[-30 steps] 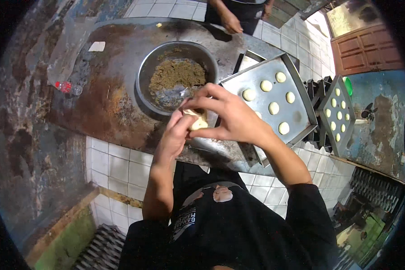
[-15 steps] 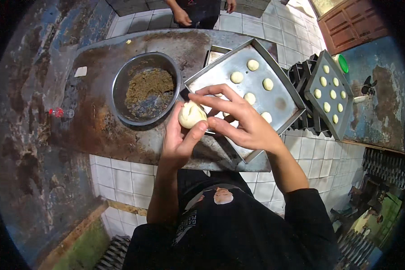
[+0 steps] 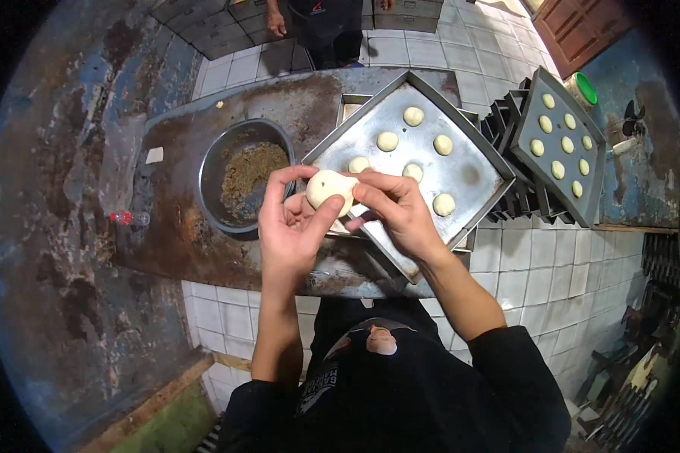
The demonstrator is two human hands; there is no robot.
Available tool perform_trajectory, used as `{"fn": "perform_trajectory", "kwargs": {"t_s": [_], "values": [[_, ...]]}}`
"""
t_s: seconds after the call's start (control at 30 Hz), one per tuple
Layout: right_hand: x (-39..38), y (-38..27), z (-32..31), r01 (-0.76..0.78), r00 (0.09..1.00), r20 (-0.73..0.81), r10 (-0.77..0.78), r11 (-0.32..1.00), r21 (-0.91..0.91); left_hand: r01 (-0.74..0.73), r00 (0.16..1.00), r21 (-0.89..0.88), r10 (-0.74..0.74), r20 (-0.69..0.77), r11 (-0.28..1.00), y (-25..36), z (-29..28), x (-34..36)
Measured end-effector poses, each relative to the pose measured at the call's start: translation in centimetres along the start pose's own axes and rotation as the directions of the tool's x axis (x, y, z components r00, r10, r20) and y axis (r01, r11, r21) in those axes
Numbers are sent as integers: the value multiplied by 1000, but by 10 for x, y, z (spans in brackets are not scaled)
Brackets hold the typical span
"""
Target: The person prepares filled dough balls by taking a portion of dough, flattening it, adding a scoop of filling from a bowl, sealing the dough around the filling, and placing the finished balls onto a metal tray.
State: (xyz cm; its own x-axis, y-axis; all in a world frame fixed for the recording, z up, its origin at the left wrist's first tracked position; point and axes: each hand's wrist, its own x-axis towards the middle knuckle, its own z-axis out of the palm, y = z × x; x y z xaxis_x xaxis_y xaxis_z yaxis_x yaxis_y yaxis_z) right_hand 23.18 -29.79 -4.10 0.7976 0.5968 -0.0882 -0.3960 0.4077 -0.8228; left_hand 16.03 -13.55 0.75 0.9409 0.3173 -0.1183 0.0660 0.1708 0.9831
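My left hand (image 3: 285,235) cradles a pale dough ball (image 3: 328,187), its thumb pressed against the near side. A small dark spot shows on top of the dough. My right hand (image 3: 402,214) pinches the dough's right edge between thumb and fingers. Just beyond both hands lies a metal baking tray (image 3: 472,175) with several round dough balls (image 3: 387,141) spaced over it. Left of my hands stands a metal bowl (image 3: 206,181) partly filled with brown, crumbly filling (image 3: 249,170).
A stained worktable (image 3: 166,219) carries a white scrap (image 3: 154,155) and a small red-and-clear item (image 3: 128,218). To the right, another tray (image 3: 533,162) of dough balls rests on stacked dark trays. A green-lidded tub (image 3: 580,90) is behind it. Across the table a person (image 3: 325,23) stands.
The dough has turned in my left hand, so its folded, gathered side no longer faces up. My right fingers have drawn in from above it to grip its right edge.
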Motion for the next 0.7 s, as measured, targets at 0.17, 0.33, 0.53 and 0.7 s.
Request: {"fn": "perform_trajectory", "kwargs": {"t_s": [0.17, 0.33, 0.53, 0.7], "values": [[-21, 25, -1, -148, 987, 144, 79, 805, 574, -358, 933, 321, 327, 146, 877, 4, 22, 19], [-25, 33, 3, 425, 877, -303, -373, 896, 128, -184, 922, -158, 226, 315, 970, -8, 77, 13], [-57, -26, -31, 372, 922, -120, -368, 928, 18, -377, 852, -202, 424, 308, 904, -12, 101, 20], [-56, -9, -31, 456, 836, -255, -486, 874, -171, -363, 857, -199, 410, 313, 910, -14, 138, 4]]}}
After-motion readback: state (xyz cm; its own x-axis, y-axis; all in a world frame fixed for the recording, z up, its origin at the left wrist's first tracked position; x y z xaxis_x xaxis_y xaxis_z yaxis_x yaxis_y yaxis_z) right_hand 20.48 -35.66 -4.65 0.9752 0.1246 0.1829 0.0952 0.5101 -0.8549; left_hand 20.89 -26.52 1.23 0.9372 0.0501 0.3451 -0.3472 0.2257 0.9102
